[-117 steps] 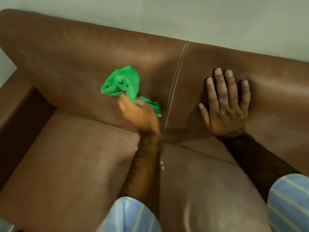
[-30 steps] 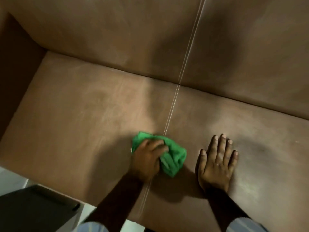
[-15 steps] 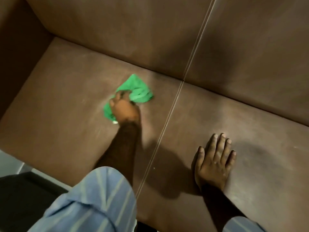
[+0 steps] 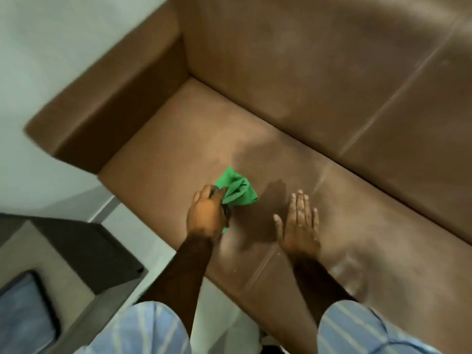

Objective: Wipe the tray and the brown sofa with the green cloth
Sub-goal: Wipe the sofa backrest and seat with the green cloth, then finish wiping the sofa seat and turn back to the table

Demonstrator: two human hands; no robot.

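Right now, on my head camera feed, I see the left hand [image 4: 205,215] bunched around the green cloth [image 4: 237,191], fingers curled tight on it, pressing it down on the seat of the brown sofa [image 4: 293,72]. The cloth sticks out ahead of the knuckles, crumpled, and lies on the left seat cushion, a little short of the pale seam [image 4: 320,176] that divides the seat in two. The right hand [image 4: 300,226] holds nothing: it is spread wide, fingers straight and slightly apart, palm down over the seat just beside the cloth, close to that seam; I cannot tell whether the palm truly presses on the cushion or floats just above it. Both forearms are bare, with striped light-blue sleeves [image 4: 367,328] rolled up at the bottom edge of my view. The armrest [image 4: 107,103] of the sofa runs up the left side against a pale wall [image 4: 51,47]. Down in the lower left corner stands a dark desk [image 4: 84,251], with a flat dark-rimmed thing [image 4: 23,318] on the lighter surface beside it; motion blur keeps me from saying whether that is the tray.
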